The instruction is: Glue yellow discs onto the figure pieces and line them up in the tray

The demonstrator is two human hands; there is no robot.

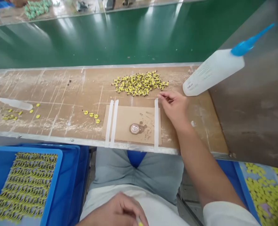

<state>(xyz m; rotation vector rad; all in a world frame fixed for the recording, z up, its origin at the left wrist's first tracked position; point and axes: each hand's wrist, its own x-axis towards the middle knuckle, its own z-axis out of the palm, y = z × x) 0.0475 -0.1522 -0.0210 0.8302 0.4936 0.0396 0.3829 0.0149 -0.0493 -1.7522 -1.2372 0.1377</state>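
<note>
My right hand point(175, 108) is over the bench, thumb and forefinger pinched together near the top of the right white tape strip point(156, 122). Whatever lies in that pinch is too small to make out. Just beyond and to its left spreads a heap of small yellow-and-dark pieces point(139, 84). Low in the view, my left hand point(122, 208) is in front of my body, fingers closed. A small yellow piece point(140, 223) peeks out at its fingertips, cut off by the frame edge. Between the tape strips, a small round blob of glossy liquid point(135, 128) sits on a cardboard sheet point(124, 117).
A white bottle with a blue nozzle point(214, 72) stands at the right. Several yellow pieces point(91, 115) and a pale pointed tool point(15, 103) lie leftward. Blue trays point(59, 175) of yellow pieces flank me below the bench. A green panel point(94, 40) rises behind.
</note>
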